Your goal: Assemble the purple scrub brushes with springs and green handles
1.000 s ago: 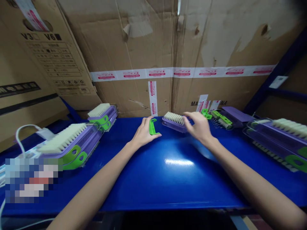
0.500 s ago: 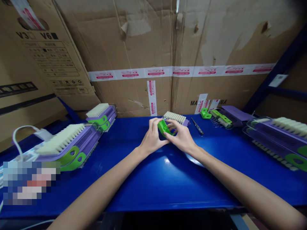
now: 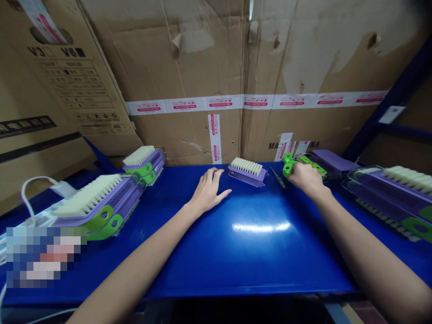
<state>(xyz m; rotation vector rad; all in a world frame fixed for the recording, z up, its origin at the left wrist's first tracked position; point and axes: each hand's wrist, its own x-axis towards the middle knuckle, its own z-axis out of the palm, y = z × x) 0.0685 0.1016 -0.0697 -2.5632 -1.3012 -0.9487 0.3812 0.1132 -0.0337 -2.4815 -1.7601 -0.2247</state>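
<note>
My left hand [image 3: 208, 191] lies flat on the blue table [image 3: 236, 243] with its fingers spread, holding nothing, just left of a small purple brush [image 3: 247, 171] with white bristles. My right hand [image 3: 305, 177] is out at the right rear, fingers closed on a green plastic clip [image 3: 288, 169]. A second green clip [image 3: 287, 157] lies just behind it. A small dark screwdriver [image 3: 278, 177] rests on the table between the brush and my right hand.
Stacked purple brushes with green clips [image 3: 101, 202] lie at the left, more of them [image 3: 394, 193] at the right. Purple and green parts [image 3: 317, 164] sit at the right rear. Cardboard boxes [image 3: 216, 76] wall the back. A white cable [image 3: 30, 189] runs at far left.
Both hands were together on the green clip in front of the brush. My right hand has carried the clip to the right rear, and my left hand has let go and lies flat.
</note>
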